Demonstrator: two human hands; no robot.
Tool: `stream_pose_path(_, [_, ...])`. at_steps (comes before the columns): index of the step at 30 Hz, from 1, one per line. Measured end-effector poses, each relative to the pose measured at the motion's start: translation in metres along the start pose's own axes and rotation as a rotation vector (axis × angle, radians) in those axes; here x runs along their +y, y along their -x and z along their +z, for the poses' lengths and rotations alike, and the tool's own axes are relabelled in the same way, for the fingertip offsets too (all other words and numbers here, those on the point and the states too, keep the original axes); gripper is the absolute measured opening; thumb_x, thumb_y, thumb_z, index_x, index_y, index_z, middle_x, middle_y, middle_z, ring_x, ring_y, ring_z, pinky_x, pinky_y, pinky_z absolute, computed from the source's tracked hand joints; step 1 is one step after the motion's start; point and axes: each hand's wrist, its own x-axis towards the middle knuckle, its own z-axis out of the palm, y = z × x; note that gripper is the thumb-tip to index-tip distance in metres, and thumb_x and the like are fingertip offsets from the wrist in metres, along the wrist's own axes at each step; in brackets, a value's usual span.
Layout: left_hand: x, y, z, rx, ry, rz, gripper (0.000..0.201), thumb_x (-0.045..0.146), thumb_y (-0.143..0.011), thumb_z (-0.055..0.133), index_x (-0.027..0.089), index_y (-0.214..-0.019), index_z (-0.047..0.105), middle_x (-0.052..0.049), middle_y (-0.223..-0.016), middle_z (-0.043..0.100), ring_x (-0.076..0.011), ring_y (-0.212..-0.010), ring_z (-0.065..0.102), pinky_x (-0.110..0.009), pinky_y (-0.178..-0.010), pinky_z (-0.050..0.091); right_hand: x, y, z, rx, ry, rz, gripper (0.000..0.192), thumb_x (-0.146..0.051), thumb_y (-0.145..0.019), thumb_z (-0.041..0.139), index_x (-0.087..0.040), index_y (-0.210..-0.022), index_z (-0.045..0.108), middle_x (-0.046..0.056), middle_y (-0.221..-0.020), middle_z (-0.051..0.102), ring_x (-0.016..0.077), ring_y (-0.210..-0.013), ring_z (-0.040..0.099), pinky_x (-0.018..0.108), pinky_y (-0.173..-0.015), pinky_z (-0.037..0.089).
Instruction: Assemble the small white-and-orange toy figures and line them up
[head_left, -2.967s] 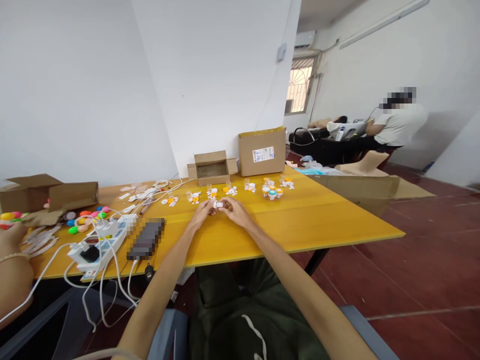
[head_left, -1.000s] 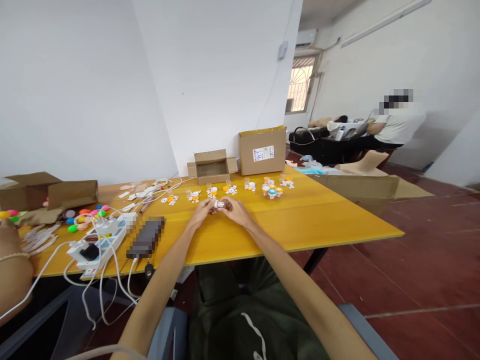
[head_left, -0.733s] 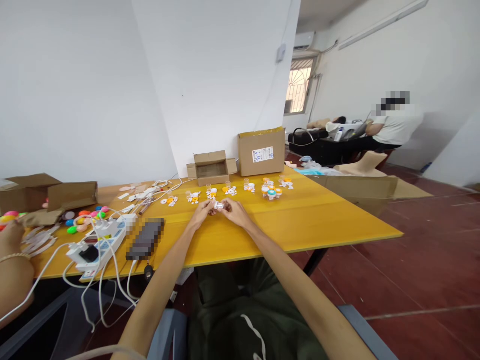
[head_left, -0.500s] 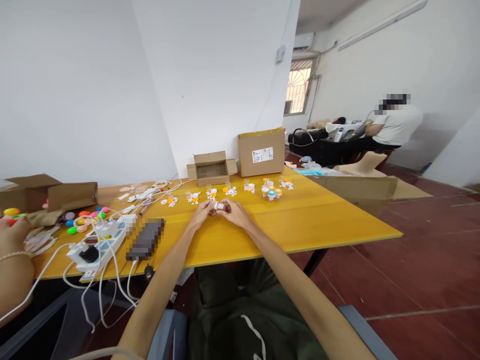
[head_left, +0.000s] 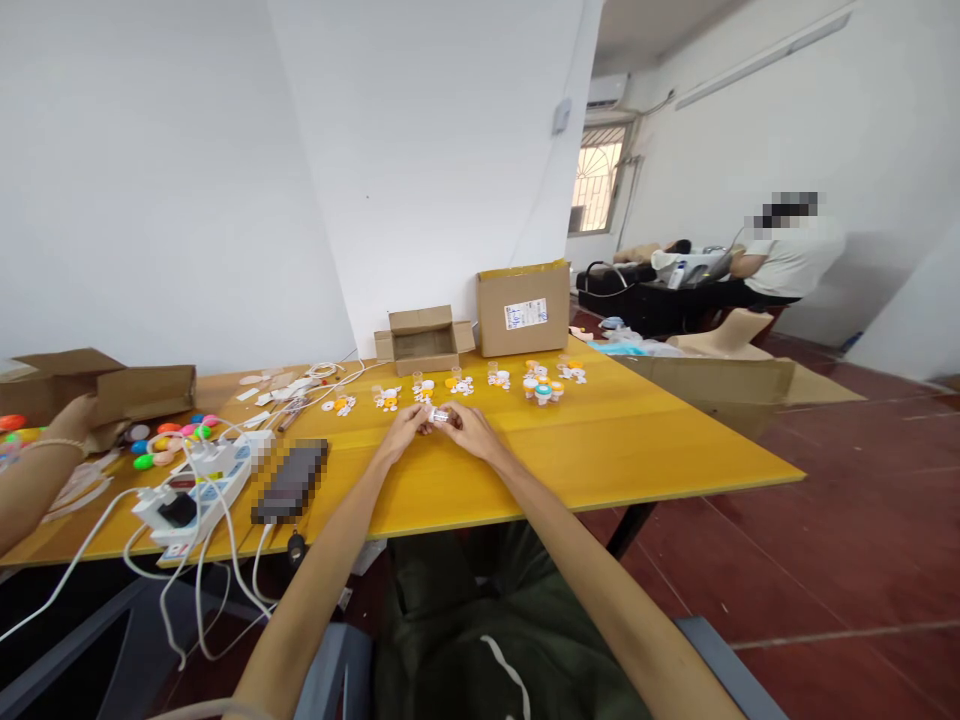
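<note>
Both hands meeting over yellow table (head_left: 600, 440), left hand (head_left: 405, 430), right hand (head_left: 469, 430), fingertips pinching small clear piece (head_left: 439, 414)

We count two cardboard boxes (head_left: 424, 338) at the far edge of the yellow table (head_left: 615, 440) (one open, one taller (head_left: 523, 306)), and one power strip (head_left: 196, 487) near its left end.

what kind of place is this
Probably a makeshift workroom for small hand assembly: a yellow table with rows of small parts, cardboard boxes, and another person working at a far desk.
</note>
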Motion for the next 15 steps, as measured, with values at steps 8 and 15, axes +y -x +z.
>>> stream_pose_path(8, [-0.0046,-0.0017,-0.0016,-0.008,0.000,0.005,0.046,0.062,-0.077,0.068,0.016,-0.079,0.069,0.000,-0.066,0.062,-0.0128,-0.063,0.057,-0.025,-0.063,0.045,0.0043,-0.0001,0.0017,0.026,0.020,-0.046,0.015,-0.036,-0.084,0.062,-0.023,-0.090,0.068,0.001,-0.080,0.070,0.0159,-0.067,0.060,0.027,-0.066,0.046])
stream_pose_path(15, [-0.0033,-0.0019,-0.0011,0.002,-0.001,-0.029,0.043,0.059,-0.077,0.070,0.016,-0.080,0.068,-0.002,-0.070,0.065,-0.0148,-0.067,0.060,-0.025,-0.063,0.045,0.0008,0.0006,0.0010,0.008,-0.036,-0.040,0.024,-0.035,-0.086,0.060,-0.025,-0.107,0.065,-0.002,-0.072,0.067,0.0155,-0.062,0.060,0.027,-0.064,0.047])
